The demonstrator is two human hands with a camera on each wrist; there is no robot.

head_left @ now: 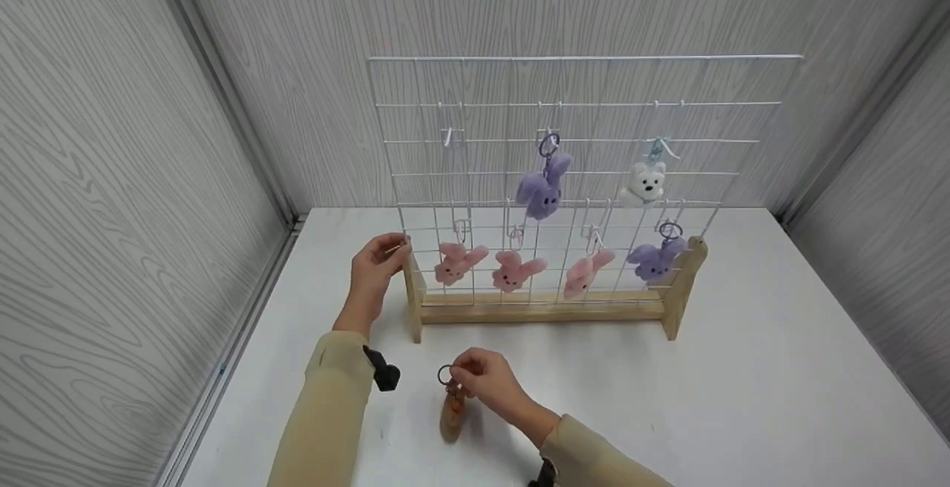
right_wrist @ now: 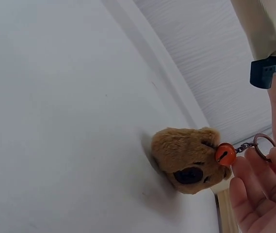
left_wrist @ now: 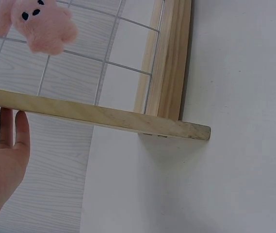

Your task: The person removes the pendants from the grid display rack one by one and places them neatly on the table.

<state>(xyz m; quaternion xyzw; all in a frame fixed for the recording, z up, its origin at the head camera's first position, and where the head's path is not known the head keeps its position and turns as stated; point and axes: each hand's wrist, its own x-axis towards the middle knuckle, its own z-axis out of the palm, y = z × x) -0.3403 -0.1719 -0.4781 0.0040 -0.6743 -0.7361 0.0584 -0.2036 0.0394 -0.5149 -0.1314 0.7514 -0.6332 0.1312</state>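
In the head view, my right hand (head_left: 486, 379) pinches the metal ring of a brown plush bear keychain (head_left: 452, 419). The right wrist view shows the plush bear (right_wrist: 184, 158) with a dark nose, an orange bell (right_wrist: 225, 154) and a short chain to the ring (right_wrist: 264, 147). The bear hangs low or touches the white table; I cannot tell which. My left hand (head_left: 377, 268) holds the top of the left wooden upright (head_left: 413, 298) of a wire grid rack (head_left: 586, 57). In the left wrist view, fingertips (left_wrist: 21, 121) touch the upright's outer side; the thumb is hidden.
Pink plush rabbits (head_left: 454, 263) hang along the rack's lower row, with a purple rabbit (head_left: 654, 260) at its right end. Above hang another purple rabbit (head_left: 542, 194) and a white bear (head_left: 647, 182). A bare white hook (head_left: 448, 137) sits upper left. Grey panels surround the table (head_left: 742, 398).
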